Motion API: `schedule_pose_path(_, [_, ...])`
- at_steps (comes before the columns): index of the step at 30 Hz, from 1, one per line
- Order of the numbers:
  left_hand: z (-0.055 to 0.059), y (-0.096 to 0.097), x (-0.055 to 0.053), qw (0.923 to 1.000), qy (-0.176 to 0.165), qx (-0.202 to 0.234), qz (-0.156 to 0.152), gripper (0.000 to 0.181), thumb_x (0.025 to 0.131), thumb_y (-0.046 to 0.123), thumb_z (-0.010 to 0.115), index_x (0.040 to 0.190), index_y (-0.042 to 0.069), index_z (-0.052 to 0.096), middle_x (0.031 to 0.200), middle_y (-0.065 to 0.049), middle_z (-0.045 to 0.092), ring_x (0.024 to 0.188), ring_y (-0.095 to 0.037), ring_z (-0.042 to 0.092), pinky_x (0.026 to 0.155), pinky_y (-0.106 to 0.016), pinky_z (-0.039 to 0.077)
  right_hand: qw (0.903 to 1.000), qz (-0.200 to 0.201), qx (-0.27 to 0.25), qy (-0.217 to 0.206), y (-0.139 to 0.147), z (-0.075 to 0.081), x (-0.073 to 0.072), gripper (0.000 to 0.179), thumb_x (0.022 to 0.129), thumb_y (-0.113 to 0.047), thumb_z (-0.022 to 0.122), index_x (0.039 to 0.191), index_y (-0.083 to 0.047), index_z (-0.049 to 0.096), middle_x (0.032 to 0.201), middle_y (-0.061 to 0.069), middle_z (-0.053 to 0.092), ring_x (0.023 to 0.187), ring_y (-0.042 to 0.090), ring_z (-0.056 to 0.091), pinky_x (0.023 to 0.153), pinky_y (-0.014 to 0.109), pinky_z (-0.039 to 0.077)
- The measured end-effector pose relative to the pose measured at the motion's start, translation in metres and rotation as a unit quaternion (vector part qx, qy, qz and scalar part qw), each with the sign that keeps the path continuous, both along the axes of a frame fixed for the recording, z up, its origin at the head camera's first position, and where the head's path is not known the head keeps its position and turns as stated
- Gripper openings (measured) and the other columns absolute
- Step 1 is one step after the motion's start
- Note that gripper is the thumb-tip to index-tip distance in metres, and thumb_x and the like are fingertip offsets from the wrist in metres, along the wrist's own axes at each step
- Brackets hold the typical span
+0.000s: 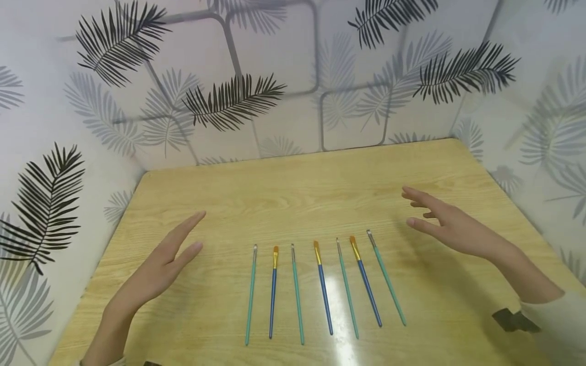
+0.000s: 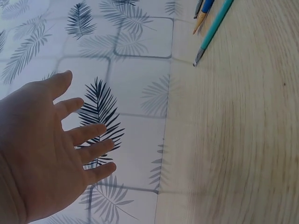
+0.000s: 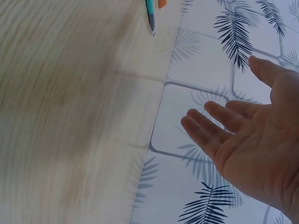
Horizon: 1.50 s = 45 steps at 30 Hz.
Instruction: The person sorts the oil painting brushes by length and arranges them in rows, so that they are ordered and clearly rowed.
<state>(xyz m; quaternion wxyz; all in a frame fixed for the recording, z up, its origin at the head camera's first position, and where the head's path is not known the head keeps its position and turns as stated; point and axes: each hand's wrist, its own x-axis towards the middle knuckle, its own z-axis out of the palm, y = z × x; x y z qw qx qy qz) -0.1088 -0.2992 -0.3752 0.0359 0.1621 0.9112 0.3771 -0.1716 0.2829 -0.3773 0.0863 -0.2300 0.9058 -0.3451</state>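
Note:
Several slim paintbrushes lie side by side on the wooden table, bristles toward the far edge. Three have blue handles and gold ferrules with orange bristles, such as the middle blue paintbrush (image 1: 324,297); the others are teal with silver ferrules. My left hand (image 1: 157,267) hovers left of the row, nearest the leftmost teal paintbrush (image 1: 251,302), fingers extended and thumb apart. On the other side, my right hand (image 1: 455,231) is raised above the table, nearest the rightmost teal paintbrush (image 1: 388,282). Both wrist views show bare palms with loosely spread fingers, touching nothing.
The light wooden table (image 1: 293,193) has rounded far corners. Behind it and at both sides stands a pale wall covering (image 1: 284,122) printed with dark and grey leaves. A small dark object (image 1: 516,321) shows by the right sleeve. Glare falls near the middle brushes.

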Motion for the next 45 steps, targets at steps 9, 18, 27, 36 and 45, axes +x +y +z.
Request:
schedule_pose_path(9, [0.006,0.003,0.004,0.9987,-0.039,0.031,0.005,0.059,0.113,0.036,0.044,0.163,0.049,0.016,0.169,0.008,0.025,0.155,-0.031,0.029,0.112,-0.070,0.031,0.9992,0.003,-0.029,-0.029,-0.005,-0.003,0.005,0.065,0.111,-0.033,0.051,0.167,-0.024,0.019,0.162,0.015,0.041,0.140,0.041,0.049,0.104,0.066,0.044])
schedule_pose_path(18, [0.006,0.004,0.004,0.9977,-0.046,0.048,-0.011,0.061,0.114,0.032,0.042,0.164,0.049,0.012,0.168,-0.001,0.029,0.151,-0.039,0.035,0.109,-0.070,0.036,0.9979,-0.017,-0.043,-0.047,-0.006,-0.004,0.006,0.057,0.111,-0.036,0.050,0.163,-0.028,0.030,0.159,0.004,0.046,0.136,0.028,0.053,0.103,0.050,0.048])
schedule_pose_path(27, [0.006,0.009,0.002,0.9967,-0.051,0.062,-0.018,0.058,0.114,0.033,0.040,0.164,0.046,0.012,0.163,0.002,0.037,0.148,-0.032,0.041,0.111,-0.065,0.036,0.9885,0.013,-0.127,-0.081,-0.005,-0.006,0.007,0.049,0.114,-0.026,0.043,0.162,-0.022,0.032,0.154,0.010,0.048,0.125,0.018,0.062,0.096,0.027,0.053])
schedule_pose_path(36, [0.003,0.013,0.001,0.9965,-0.056,0.060,-0.012,0.059,0.113,0.034,0.043,0.163,0.047,0.014,0.161,-0.006,0.041,0.142,-0.032,0.050,0.110,-0.061,0.039,0.9871,-0.002,-0.123,-0.102,-0.011,-0.010,0.008,0.050,0.112,-0.029,0.049,0.160,-0.020,0.035,0.151,0.015,0.051,0.118,0.029,0.066,0.095,0.033,0.053])
schedule_pose_path(45, [-0.003,0.017,0.001,0.9965,-0.057,0.059,-0.013,0.058,0.113,0.035,0.044,0.163,0.046,0.017,0.158,-0.007,0.046,0.138,-0.030,0.054,0.107,-0.062,0.042,0.9857,-0.001,-0.129,-0.108,-0.015,-0.012,0.008,0.052,0.111,-0.028,0.051,0.159,-0.015,0.036,0.148,0.019,0.054,0.115,0.031,0.068,0.093,0.034,0.054])
